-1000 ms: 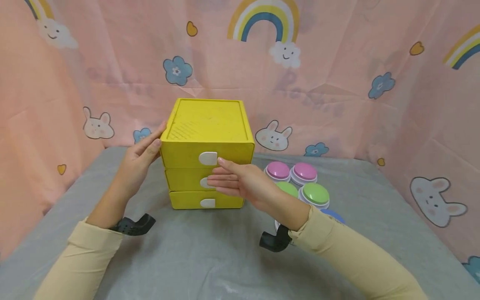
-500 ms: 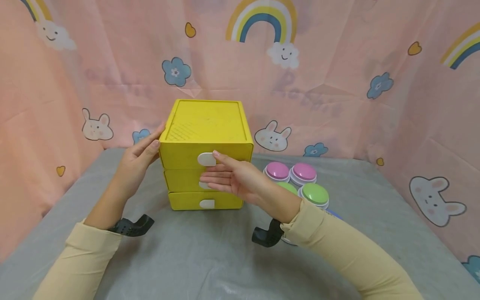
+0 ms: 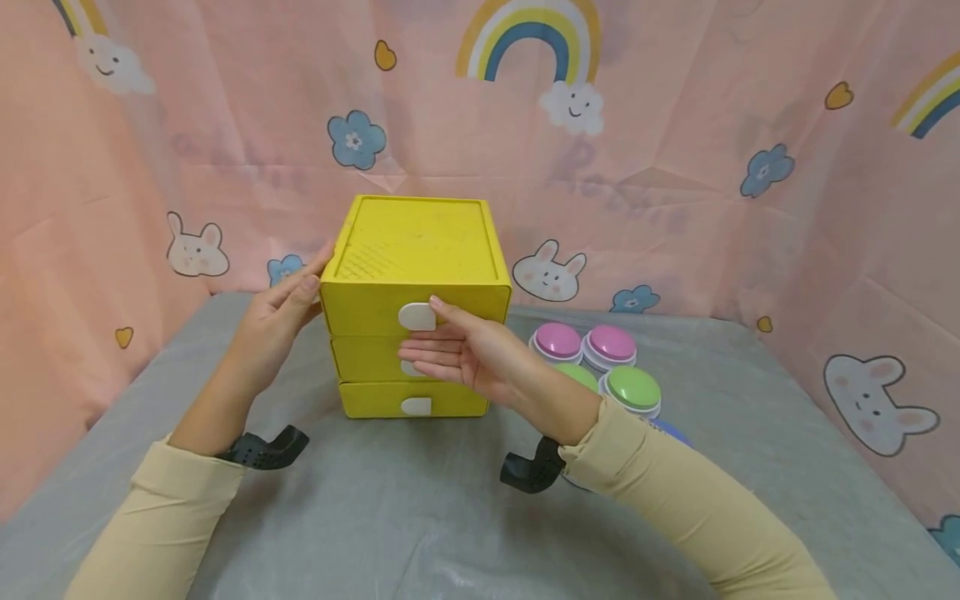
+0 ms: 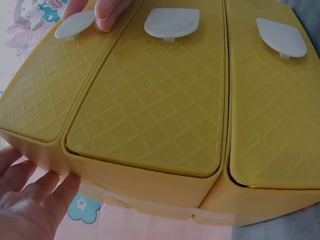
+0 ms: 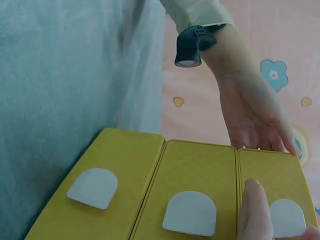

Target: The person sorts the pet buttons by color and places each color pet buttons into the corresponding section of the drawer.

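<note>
A yellow three-drawer box stands on the table in the head view, its drawers closed and each fitted with a white tab handle. My left hand rests on the box's left side, fingers extended flat along the wall. At the front, my right hand pinches the top drawer's handle between thumb and index finger. Its other fingers stretch in front of the middle drawer's handle, partly covering it. The bottom drawer's handle is unobstructed. In the right wrist view, the index finger lies beside the top handle.
Several round push buttons stand right of the box: two pink ones, green ones and a blue one partly behind the right forearm. Grey cloth covers the table. A pink printed curtain hangs behind and at both sides.
My right hand has shifted slightly left, its thumb coming up onto the top drawer's handle. The left hand stays against the box, and the drawers have not visibly moved.
</note>
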`<state>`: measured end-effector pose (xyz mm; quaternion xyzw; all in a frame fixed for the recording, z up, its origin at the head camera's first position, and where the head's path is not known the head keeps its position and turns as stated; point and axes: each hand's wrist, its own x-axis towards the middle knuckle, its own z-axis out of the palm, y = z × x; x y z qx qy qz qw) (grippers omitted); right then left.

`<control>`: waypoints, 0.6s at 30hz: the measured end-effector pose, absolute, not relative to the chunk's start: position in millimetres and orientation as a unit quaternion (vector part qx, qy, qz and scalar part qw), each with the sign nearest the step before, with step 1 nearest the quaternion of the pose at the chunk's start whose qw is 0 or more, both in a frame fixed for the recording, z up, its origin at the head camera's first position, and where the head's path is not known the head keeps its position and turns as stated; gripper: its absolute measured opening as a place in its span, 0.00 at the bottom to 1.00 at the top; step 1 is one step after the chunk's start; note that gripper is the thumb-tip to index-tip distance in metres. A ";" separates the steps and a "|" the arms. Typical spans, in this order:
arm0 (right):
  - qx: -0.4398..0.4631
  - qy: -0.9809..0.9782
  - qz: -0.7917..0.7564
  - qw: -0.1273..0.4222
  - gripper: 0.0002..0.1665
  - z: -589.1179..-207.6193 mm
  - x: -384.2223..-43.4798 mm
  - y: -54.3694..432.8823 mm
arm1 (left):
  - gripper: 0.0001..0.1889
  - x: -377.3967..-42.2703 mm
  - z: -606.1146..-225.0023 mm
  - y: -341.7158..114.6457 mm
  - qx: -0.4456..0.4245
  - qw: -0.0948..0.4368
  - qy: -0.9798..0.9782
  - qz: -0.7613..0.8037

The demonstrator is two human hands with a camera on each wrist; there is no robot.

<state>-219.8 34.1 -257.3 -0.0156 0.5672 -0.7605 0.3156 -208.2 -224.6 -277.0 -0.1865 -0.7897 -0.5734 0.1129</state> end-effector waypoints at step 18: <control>-0.024 0.570 -0.769 0.290 0.33 -262.2 -203.9 34.4 | 0.27 -208.6 -275.0 -223.8 -0.181 0.097 -0.784 -0.586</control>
